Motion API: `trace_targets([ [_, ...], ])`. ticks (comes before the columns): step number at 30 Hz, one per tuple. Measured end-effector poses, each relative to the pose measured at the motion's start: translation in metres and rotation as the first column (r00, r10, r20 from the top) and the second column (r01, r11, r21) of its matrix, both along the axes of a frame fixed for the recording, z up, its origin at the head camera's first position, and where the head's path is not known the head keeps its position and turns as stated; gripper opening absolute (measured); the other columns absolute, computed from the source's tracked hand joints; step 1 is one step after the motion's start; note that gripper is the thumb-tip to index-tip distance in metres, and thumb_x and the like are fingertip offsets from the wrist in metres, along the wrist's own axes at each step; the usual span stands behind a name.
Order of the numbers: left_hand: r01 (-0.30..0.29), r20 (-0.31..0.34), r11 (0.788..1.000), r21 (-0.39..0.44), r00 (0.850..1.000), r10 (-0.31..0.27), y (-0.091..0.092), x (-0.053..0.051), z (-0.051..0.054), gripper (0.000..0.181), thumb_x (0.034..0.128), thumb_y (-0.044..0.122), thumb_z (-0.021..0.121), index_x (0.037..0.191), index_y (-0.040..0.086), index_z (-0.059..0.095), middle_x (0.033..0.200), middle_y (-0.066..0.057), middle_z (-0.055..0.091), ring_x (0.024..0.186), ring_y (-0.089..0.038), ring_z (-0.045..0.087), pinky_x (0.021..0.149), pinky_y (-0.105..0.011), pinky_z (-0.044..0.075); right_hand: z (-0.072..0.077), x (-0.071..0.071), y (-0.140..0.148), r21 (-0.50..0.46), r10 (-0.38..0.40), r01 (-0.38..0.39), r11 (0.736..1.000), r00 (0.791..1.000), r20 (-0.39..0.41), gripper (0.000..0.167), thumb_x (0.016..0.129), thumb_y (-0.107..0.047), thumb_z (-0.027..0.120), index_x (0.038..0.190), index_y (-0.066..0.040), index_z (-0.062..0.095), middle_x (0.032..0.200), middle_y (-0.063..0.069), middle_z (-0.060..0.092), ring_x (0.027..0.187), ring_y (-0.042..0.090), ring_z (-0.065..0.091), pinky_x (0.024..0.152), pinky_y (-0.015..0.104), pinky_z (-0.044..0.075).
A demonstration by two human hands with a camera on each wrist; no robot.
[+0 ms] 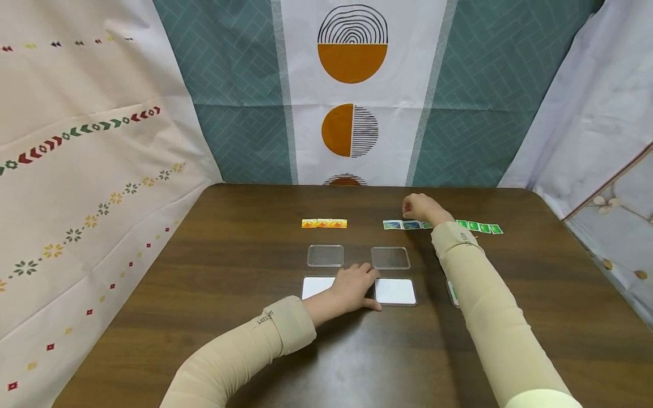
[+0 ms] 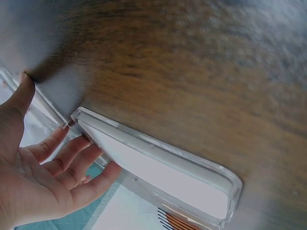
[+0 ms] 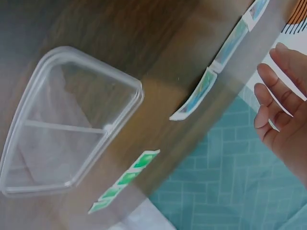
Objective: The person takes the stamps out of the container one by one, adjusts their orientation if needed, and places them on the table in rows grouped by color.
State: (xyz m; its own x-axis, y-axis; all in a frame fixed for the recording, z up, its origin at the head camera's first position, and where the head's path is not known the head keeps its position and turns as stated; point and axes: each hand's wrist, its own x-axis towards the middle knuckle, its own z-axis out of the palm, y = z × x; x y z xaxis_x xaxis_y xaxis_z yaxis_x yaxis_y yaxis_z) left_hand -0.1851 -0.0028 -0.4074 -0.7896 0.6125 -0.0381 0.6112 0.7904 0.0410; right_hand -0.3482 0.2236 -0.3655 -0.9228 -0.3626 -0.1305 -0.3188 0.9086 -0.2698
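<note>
In the head view, my left hand [image 1: 352, 288] rests between two clear cases with white inserts, its fingers spread. Thumb and forefinger touch the left end of the right white case [image 1: 395, 292]. Alongside the left white case [image 1: 317, 286] lie the other fingers; the left wrist view shows these fingertips [image 2: 112, 168] at the edge of that white case [image 2: 158, 167]. My right hand [image 1: 422, 208] hovers over a row of small blue-and-green stamp-like pieces [image 1: 393, 225], fingers loosely bent. Nothing shows in its fingers [image 3: 283, 93] in the right wrist view.
Two clear cases [image 1: 325, 256] lie beyond the white ones. Orange stamp-like pieces [image 1: 324, 223] sit at the far left, green ones [image 1: 479, 227] at the far right. Another case [image 1: 452, 293] is partly under the right sleeve. Curtains hang behind the brown table [image 1: 204, 272].
</note>
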Motion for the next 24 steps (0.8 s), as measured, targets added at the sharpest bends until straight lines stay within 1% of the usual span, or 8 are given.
trace_targets([
  [7,0.005,0.000,1.000,0.003,1.000,-0.005,0.000,0.000,0.003,0.067,0.0704,0.060,0.071,0.122,0.019,0.057,0.112,0.001,0.059,0.098,-0.019,0.059,0.071,-0.036,0.050,0.007,0.004,0.008,0.028,0.019,-0.019,0.999,1.000,-0.007,0.008,0.088,-0.006,0.062,0.091,0.002,0.061,0.094,0.019,0.062,0.090,0.032,0.058,0.083,0.046,0.046],
  [14,0.009,0.003,1.000,0.004,1.000,-0.009,0.000,0.001,0.001,0.068,0.0705,0.060,0.070,0.122,0.018,0.057,0.111,0.001,0.059,0.097,-0.019,0.059,0.070,-0.036,0.050,0.014,0.013,0.012,0.032,0.017,-0.017,0.999,1.000,-0.012,0.013,0.087,-0.006,0.062,0.096,0.003,0.060,0.094,0.020,0.061,0.088,0.032,0.057,0.082,0.047,0.046],
  [24,0.011,0.008,1.000,0.004,1.000,-0.011,0.000,0.000,0.002,0.069,0.0707,0.060,0.070,0.123,0.018,0.056,0.114,0.000,0.059,0.098,-0.020,0.059,0.069,-0.036,0.050,0.022,0.023,0.017,0.036,0.047,-0.047,0.998,0.999,-0.004,0.012,0.087,-0.006,0.062,0.094,0.002,0.060,0.088,0.015,0.059,0.081,0.028,0.054,0.077,0.044,0.045],
])
